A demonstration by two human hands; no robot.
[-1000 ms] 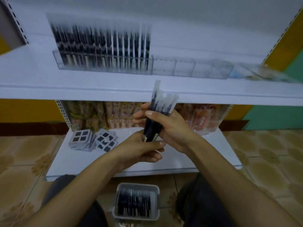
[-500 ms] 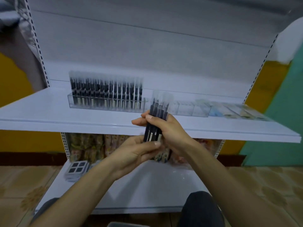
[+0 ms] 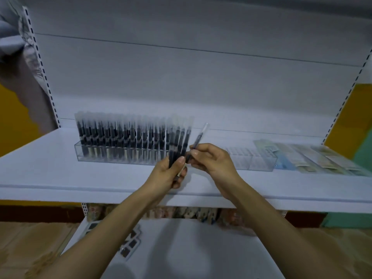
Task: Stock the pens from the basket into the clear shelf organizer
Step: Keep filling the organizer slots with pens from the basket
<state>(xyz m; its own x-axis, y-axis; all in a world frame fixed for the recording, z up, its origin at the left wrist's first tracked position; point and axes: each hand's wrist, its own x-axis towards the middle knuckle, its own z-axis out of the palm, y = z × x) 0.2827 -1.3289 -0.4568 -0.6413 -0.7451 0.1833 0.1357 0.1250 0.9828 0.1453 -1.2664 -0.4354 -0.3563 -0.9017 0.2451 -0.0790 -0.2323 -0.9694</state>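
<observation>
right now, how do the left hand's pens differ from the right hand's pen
The left hand grips a bundle of pens standing near upright, fingers wrapped round it. The right hand pinches a single pen tilted to the right. Both show dark barrels and clear caps.

Illumination is dim, with a cool bluish cast over the white shelf (image 3: pixel 60 162), and a soft shadow lies on the lower shelf (image 3: pixel 181 248). The pens (image 3: pixel 120 133) in the clear organizer (image 3: pixel 96 156) are smeared by blur, and the packets (image 3: pixel 322 160) at the shelf's right end are soft. The uprights (image 3: pixel 40 63) bow at both frame edges.
</observation>
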